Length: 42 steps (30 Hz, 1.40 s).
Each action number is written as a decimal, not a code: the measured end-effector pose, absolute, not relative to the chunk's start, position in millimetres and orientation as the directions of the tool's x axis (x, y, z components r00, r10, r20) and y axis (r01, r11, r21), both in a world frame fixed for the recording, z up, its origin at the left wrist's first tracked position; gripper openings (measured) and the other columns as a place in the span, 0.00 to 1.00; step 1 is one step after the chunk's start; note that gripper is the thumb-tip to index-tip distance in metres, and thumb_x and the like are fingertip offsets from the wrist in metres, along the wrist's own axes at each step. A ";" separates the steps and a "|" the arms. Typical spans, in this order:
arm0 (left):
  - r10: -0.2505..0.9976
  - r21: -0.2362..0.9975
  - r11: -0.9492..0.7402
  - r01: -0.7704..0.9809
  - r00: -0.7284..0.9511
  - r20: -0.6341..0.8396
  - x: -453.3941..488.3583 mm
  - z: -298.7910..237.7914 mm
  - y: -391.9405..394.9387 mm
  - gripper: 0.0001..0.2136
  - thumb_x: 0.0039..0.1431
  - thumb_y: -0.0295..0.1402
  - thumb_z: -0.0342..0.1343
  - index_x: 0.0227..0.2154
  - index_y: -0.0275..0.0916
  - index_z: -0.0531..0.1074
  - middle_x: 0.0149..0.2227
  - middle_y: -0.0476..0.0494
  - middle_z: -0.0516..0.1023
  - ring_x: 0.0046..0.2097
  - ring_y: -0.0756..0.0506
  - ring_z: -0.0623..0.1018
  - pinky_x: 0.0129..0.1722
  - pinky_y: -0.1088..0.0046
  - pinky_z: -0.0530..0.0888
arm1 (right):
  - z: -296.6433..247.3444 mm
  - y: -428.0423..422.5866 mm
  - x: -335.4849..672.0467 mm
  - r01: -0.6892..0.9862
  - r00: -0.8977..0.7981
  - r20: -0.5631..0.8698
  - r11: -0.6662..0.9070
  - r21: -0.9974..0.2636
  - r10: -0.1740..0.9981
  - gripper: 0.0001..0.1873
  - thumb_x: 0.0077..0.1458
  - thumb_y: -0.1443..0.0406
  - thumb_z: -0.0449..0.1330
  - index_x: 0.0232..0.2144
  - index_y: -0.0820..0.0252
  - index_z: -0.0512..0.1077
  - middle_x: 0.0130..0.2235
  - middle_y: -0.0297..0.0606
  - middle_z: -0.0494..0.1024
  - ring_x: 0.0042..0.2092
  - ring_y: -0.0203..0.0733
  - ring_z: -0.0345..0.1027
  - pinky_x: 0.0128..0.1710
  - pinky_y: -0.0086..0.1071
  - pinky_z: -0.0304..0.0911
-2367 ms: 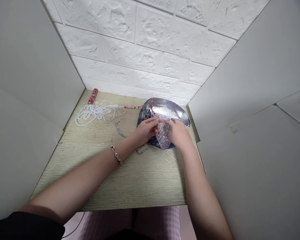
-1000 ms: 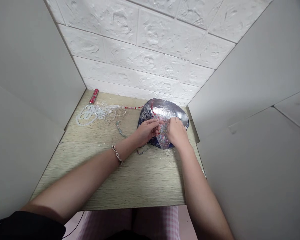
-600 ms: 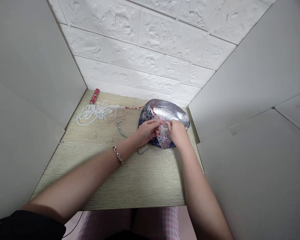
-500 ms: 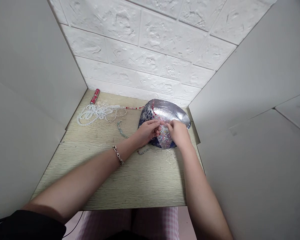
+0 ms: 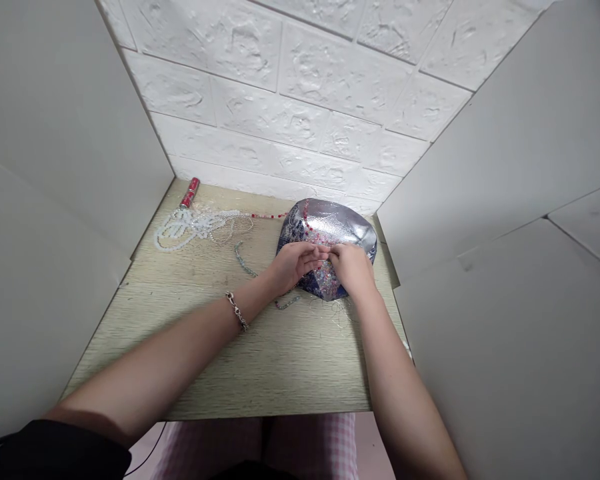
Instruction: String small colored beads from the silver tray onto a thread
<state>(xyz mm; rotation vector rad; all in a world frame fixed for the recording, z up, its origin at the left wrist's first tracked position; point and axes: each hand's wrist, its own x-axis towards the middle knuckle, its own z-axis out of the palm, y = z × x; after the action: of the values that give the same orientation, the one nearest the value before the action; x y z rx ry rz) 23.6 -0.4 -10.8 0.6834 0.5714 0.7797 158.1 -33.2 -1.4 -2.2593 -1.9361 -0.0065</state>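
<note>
Silver foil pouch [image 5: 347,227], left hand [image 5: 295,265], right hand [image 5: 351,269]

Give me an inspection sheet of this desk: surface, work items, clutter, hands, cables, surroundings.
Surface: wood-grain desktop, scattered with fine threads.
Work items: silver-and-blue foil pouch lying flat, loose multicoloured beads on it, red bead strand running onto it.
Clutter: white bead strands, red tube, blue-green bead strand.
Hands: left hand, wearing a chain bracelet, and right hand meet over the beads; any grip is hidden.
Cables: thin black cable below the desk's front edge.
Surroundings: white side panels, white embossed brick-pattern wall, pink gingham trousers.
</note>
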 end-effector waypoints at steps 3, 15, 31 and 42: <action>0.786 0.711 0.534 -0.458 0.578 -0.218 22.4 -9.1 -1.0 0.11 0.43 0.24 0.46 0.09 0.34 0.59 0.29 0.39 0.75 0.31 0.51 0.73 0.33 0.77 0.70 | -3.2 -32.5 157.9 0.982 0.162 0.124 -0.147 -0.121 0.979 0.14 0.54 0.66 0.48 0.32 0.57 0.74 0.35 0.41 0.74 0.37 0.43 0.67 0.30 0.32 0.55; 0.709 0.722 0.583 -0.374 0.668 -0.227 16.6 -4.8 -1.6 0.10 0.43 0.28 0.44 0.12 0.36 0.50 0.20 0.48 0.64 0.14 0.59 0.55 0.12 0.80 0.49 | -4.6 -30.3 155.5 0.984 0.162 0.127 -0.151 -0.091 0.979 0.13 0.54 0.67 0.46 0.30 0.58 0.71 0.35 0.40 0.73 0.37 0.42 0.66 0.30 0.32 0.54; 0.784 0.831 0.446 -0.333 0.594 -0.182 25.4 -9.8 -1.4 0.07 0.53 0.33 0.49 0.29 0.35 0.68 0.17 0.56 0.59 0.12 0.60 0.54 0.11 0.82 0.46 | 11.0 -46.5 148.3 0.895 0.127 0.355 0.048 -0.444 0.926 0.07 0.54 0.69 0.46 0.29 0.58 0.63 0.35 0.39 0.68 0.36 0.39 0.61 0.36 0.31 0.55; 0.772 0.833 0.471 -0.290 0.593 -0.230 24.6 -7.2 0.4 0.07 0.52 0.31 0.50 0.25 0.33 0.69 0.16 0.55 0.60 0.12 0.60 0.55 0.11 0.82 0.46 | 18.3 -51.0 144.2 0.909 0.110 0.311 0.031 -0.416 0.944 0.08 0.53 0.67 0.49 0.29 0.59 0.68 0.33 0.38 0.70 0.33 0.38 0.63 0.34 0.31 0.55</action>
<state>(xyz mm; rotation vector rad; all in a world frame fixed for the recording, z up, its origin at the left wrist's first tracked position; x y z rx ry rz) 24.6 0.4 -7.2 0.8434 0.6563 0.7103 144.2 -51.0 18.3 -1.8759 -1.7983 0.0889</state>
